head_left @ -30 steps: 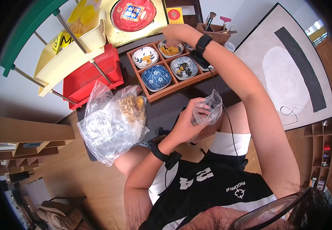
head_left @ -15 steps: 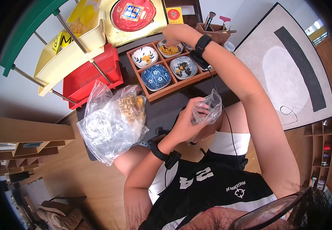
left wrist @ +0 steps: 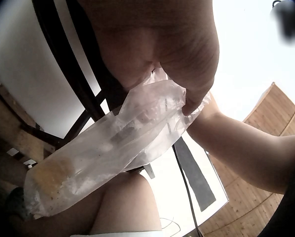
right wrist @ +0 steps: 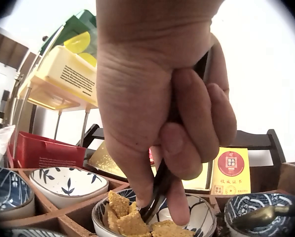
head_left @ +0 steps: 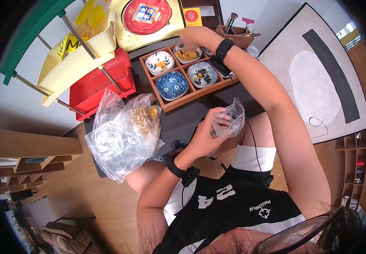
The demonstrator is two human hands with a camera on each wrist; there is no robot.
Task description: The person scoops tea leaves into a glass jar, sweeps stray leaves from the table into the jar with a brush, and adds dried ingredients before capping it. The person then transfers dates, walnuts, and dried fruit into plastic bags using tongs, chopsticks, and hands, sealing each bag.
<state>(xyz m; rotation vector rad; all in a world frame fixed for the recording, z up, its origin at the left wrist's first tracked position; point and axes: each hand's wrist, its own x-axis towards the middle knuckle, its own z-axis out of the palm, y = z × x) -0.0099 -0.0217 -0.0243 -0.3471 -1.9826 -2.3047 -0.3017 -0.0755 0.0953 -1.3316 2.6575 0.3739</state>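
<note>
In the head view, the right hand [head_left: 195, 37] is over a patterned bowl [head_left: 199, 51] of yellow-brown pieces [head_left: 186, 56]. The right wrist view shows this hand [right wrist: 157, 98] gripping a dark utensil [right wrist: 162, 185], its lower end among the pieces [right wrist: 132, 223] in the bowl [right wrist: 205, 217]. The left hand [head_left: 206, 135] holds a clear plastic bag [head_left: 235, 120] above the lap. Seen from the left wrist, the hand [left wrist: 162, 44] pinches the bag [left wrist: 108, 148] near its top; yellowish contents [left wrist: 53, 178] lie at its far end.
A divided wooden tray [head_left: 166, 106] holds several patterned bowls. To its left are a large clear bag [head_left: 115, 142] with packed food and a tiered rack with a red bin [head_left: 100, 86]. Behind stand a gold box [head_left: 128, 40] and a brush holder [head_left: 238, 40].
</note>
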